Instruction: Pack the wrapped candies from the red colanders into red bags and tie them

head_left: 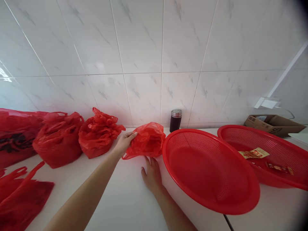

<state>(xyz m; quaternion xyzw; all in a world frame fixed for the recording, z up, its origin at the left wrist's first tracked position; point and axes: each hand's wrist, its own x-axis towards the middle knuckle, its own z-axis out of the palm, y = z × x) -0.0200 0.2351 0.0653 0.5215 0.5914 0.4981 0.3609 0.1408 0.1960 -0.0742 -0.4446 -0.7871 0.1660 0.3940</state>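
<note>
A thin red plastic bag (150,138) sits in the middle of the white counter, its mouth spread and facing me. My left hand (125,141) pinches the bag's left edge between thumb and fingers. Just below the bag, my right hand (152,173) lies on the counter with its fingers stretched out. Those fingertips reach the bag's lower edge; whether they grip any of it I cannot tell. Close by on the right stands a red perforated plastic basket (199,173) with nothing in it.
Left stand red bags, one (57,141) beside another (98,134), with a flat red bag (31,199) nearer me. A dark jar (175,121) stands by the tiled wall. Rightward, a second red basket (288,154) holds small packets (254,153); behind it is a cardboard box (274,125).
</note>
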